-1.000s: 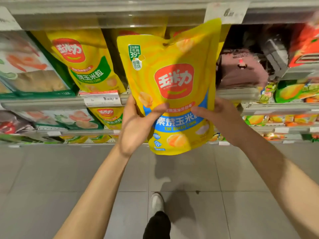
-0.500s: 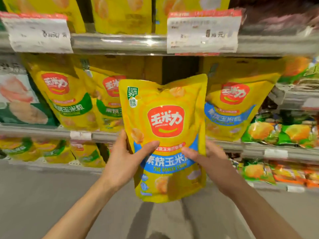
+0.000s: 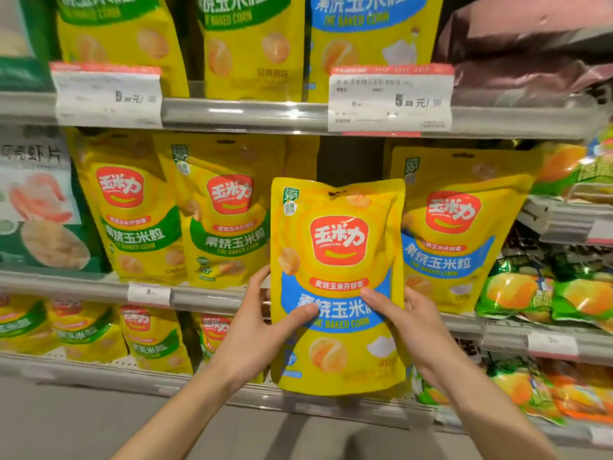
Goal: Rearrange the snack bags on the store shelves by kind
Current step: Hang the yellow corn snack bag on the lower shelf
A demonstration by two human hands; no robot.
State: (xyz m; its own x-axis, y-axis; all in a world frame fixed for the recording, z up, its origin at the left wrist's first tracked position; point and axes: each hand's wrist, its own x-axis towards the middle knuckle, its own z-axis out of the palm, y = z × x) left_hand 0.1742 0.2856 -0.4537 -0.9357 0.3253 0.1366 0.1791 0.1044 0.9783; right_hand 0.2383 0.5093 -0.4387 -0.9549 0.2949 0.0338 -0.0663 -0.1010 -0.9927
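Holding a yellow corn bag with a blue band (image 3: pixel 336 260) upright at centre frame, in front of the middle shelf (image 3: pixel 212 295). Left hand (image 3: pixel 255 330) grips the bag's left edge: thumb across the front on the blue band, fingers curled behind. Right hand (image 3: pixel 411 323) grips the right edge the same way, thumb on the front, fingers behind the bag.

Just right of the held bag, on the middle shelf: a matching blue-band bag (image 3: pixel 454 227). Left of it: two green-band bags (image 3: pixel 229 210) of the same brand, standing. A dark gap shows behind the held bag's top.

Upper shelf: two green-band bags, one blue-band bag (image 3: pixel 368 31), two price tags (image 3: pixel 391 99) on the rail. Right edge of frame: green bags with orange fruit pictures (image 3: pixel 544 293). Far left: prawn cracker bag (image 3: pixel 36 207).
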